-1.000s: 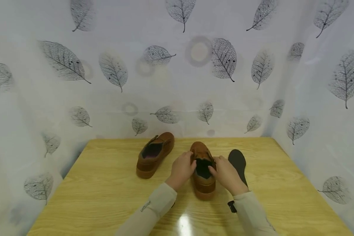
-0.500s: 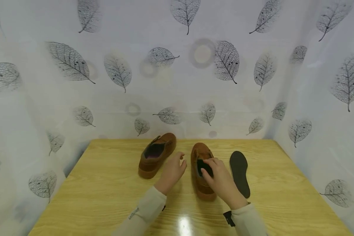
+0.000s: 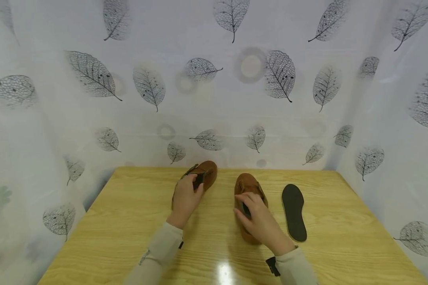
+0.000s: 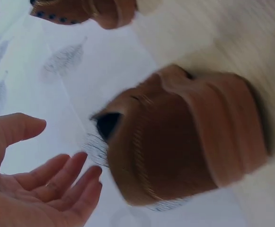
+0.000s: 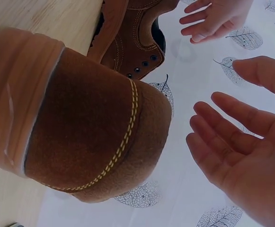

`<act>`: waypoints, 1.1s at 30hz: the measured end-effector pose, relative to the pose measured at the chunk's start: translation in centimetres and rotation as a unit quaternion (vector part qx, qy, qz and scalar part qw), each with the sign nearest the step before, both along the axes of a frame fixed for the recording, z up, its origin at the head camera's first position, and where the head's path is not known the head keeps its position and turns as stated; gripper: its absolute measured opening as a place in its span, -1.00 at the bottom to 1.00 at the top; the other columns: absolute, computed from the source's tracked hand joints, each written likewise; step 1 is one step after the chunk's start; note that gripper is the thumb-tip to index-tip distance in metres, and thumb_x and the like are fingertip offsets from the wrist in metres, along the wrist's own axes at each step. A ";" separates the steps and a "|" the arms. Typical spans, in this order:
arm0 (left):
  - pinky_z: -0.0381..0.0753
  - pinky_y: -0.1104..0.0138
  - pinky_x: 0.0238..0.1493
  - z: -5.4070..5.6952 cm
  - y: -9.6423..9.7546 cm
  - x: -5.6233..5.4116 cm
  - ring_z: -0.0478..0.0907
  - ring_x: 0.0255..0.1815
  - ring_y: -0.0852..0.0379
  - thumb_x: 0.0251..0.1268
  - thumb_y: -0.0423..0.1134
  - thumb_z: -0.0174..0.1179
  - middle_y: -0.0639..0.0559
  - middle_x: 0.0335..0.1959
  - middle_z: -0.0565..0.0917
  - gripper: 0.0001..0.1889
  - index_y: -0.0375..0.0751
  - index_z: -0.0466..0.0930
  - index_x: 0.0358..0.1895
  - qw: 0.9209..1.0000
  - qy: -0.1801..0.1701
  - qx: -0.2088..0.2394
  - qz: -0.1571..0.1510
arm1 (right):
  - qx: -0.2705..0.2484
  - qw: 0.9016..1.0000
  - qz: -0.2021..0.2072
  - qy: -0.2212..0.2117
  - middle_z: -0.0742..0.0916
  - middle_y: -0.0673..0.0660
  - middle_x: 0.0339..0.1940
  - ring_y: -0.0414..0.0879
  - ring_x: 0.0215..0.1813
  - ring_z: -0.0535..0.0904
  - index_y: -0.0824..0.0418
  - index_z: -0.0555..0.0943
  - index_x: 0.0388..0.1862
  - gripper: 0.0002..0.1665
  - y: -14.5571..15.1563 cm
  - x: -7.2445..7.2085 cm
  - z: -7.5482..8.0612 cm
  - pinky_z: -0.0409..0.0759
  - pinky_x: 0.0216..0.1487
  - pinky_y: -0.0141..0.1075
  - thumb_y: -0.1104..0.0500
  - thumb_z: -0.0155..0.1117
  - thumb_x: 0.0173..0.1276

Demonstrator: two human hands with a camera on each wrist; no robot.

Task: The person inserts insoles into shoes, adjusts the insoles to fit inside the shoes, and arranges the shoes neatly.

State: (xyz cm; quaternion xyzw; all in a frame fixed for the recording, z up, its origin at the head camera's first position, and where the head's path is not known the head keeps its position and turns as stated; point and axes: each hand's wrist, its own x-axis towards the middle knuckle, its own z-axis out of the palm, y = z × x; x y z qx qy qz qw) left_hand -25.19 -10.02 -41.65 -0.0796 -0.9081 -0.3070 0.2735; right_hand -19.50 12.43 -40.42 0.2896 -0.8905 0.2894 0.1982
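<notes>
Head view: left hand (image 3: 185,198), loosely spread, empty, over brown low-cut leather shoe (image 3: 209,177), toe slanting away rightward; right hand (image 3: 259,217), likewise empty, over straighter matching brown leather shoe (image 3: 248,182).

Left hand (image 3: 186,198) is hiding much of the left shoe (image 3: 209,174), right hand (image 3: 262,217) is kinda blocking part of the right shoe (image 3: 246,180). Both sleeves (image 3: 157,247) are running off the near edge, and the left wrist view's blurring that left shoe.
</notes>
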 end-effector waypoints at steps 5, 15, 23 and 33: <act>0.42 -0.15 0.00 -0.8 -1.4 -0.5 0.45 0.04 -0.34 0.20 -0.12 0.33 -0.40 0.01 0.51 -0.42 -0.50 0.42 0.13 0.997 -0.053 -0.026 0.040 | 0.003 1.000 0.005 -0.008 0.61 0.13 0.01 -0.02 0.04 0.51 0.30 0.57 0.09 -0.58 -0.2 -0.1 -0.2 0.58 -0.06 -0.16 0.23 0.38 0.25; 0.44 -0.15 -0.05 -2.7 -2.6 -1.4 0.42 -0.02 -0.37 0.13 0.00 0.38 -0.48 0.02 0.40 -0.22 -0.55 0.29 0.19 0.992 -0.108 -0.054 0.044 | 0.020 1.000 0.009 -0.016 0.60 0.16 0.03 0.01 0.05 0.51 0.29 0.57 0.08 -0.57 -0.2 -0.1 -0.4 0.56 -0.09 -0.16 0.20 0.39 0.25; 0.50 -0.15 -0.09 -3.2 -2.7 -2.3 0.46 -0.08 -0.40 0.03 -0.02 0.45 -0.51 0.01 0.40 -0.14 -0.55 0.24 0.22 0.989 -0.122 -0.067 0.046 | 0.021 1.000 0.015 -0.007 0.61 0.18 0.02 0.02 0.03 0.52 0.29 0.59 0.06 -0.58 -0.2 -0.2 -0.3 0.56 -0.11 -0.17 0.19 0.39 0.24; 0.54 -0.11 -0.10 -2.7 -2.3 -2.4 0.50 -0.10 -0.39 0.02 -0.05 0.46 -0.51 0.00 0.42 -0.13 -0.62 0.25 0.21 0.982 -0.157 -0.088 0.065 | 0.020 1.000 0.011 -0.012 0.61 0.19 0.02 0.02 0.03 0.52 0.30 0.59 0.06 -0.58 0.0 0.0 -0.4 0.57 -0.08 -0.14 0.20 0.39 0.24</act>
